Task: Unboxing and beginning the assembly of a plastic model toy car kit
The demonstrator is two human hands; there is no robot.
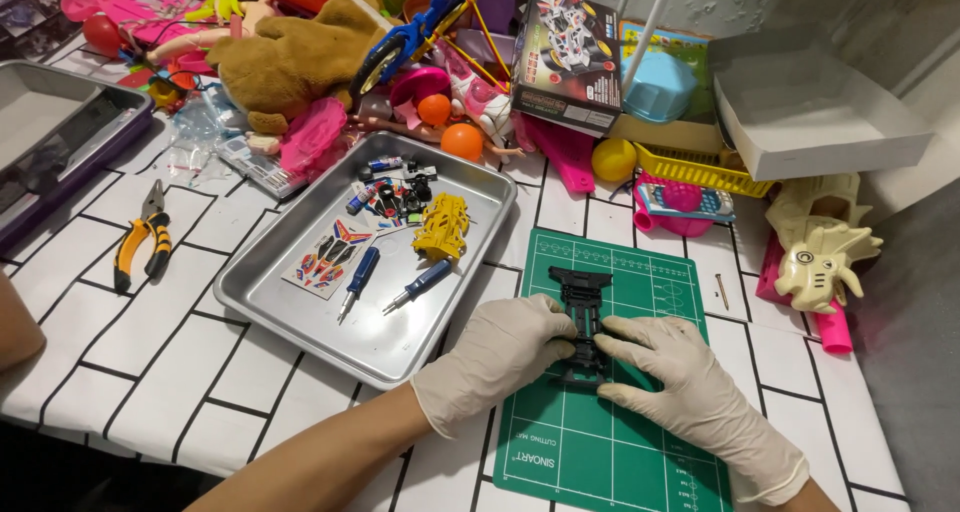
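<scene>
While I look down through the head camera, I see my left hand (497,357) and my right hand (690,387), both in pale gloves, meeting over a black toy car chassis (583,324) that lies lengthwise on the green cutting mat (610,442). The chassis sits between the two hands: my left fingers curl over its left edge and my right fingertips press its right side, so both hands are partly closed on it and hold it down against the mat. Just left of the mat on the desk (150,342) stands a metal tray (290,312) holding two blue-handled screwdrivers (421,284), a sticker sheet (328,257) and a yellow car body (443,227). Yellow-handled pliers (142,240) lie well apart, farther left. A heap of toys fills the back of the desk.
</scene>
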